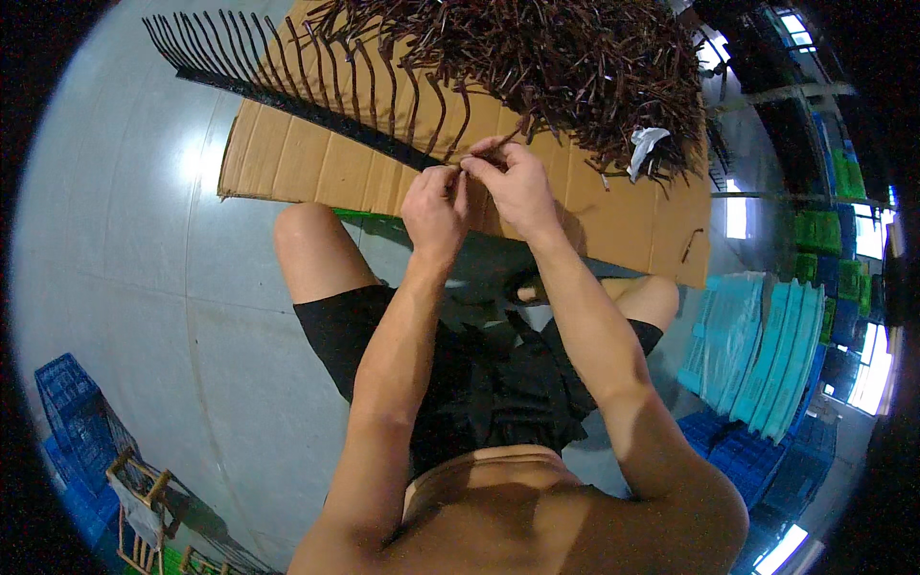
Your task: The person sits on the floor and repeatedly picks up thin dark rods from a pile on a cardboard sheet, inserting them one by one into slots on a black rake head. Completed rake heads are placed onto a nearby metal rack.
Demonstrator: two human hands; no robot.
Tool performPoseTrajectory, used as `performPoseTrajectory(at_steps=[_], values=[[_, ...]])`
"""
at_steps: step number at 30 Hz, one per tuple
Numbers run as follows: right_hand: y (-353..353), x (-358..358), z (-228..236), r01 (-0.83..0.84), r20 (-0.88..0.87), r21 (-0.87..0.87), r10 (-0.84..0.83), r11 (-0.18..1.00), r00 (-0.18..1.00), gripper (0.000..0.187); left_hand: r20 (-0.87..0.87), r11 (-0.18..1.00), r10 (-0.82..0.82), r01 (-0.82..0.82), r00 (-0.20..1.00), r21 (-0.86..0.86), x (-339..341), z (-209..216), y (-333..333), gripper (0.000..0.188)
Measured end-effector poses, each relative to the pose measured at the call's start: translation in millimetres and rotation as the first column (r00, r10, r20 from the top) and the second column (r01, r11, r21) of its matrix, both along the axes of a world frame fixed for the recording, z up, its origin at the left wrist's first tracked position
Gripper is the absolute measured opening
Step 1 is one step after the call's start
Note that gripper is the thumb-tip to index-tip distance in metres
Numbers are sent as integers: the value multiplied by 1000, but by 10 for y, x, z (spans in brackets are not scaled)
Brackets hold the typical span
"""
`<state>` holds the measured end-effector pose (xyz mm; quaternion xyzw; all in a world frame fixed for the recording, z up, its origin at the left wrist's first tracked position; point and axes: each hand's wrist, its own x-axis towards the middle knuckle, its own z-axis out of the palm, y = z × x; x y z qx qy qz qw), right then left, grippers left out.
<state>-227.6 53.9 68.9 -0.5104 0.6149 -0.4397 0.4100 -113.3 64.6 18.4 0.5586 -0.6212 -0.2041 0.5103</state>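
A long black strip slants across the cardboard, carrying a row of thin, dark brown, bent stick-like pieces that stand out from it like comb teeth. At its near right end my left hand is closed in a pinch, its fingertips on the strip's end. My right hand touches the left fingertips, thumb and fingers pressed together. A dark brown stick pokes out past its fingers. What lies exactly between the two sets of fingertips is hidden. Beyond the hands, a big heap of similar brown sticks covers the cardboard.
Flattened cardboard forms the work surface before my knees. A crumpled white scrap lies on the heap's edge, one loose stick at the right. Turquoise stacked panels and blue crates stand right; more blue crates and a wooden frame lower left.
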Motion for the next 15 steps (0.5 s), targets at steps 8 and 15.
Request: performPoseTrajectory(at_steps=[8, 15], values=[[73, 92, 37, -23, -460, -93, -23, 995, 888, 31, -101, 993, -33, 44, 994, 109, -56, 17, 23, 14], [84, 196, -216, -38, -395, -74, 6, 997, 919, 30, -113, 935, -66, 101, 991, 340, 182, 227, 143, 29]])
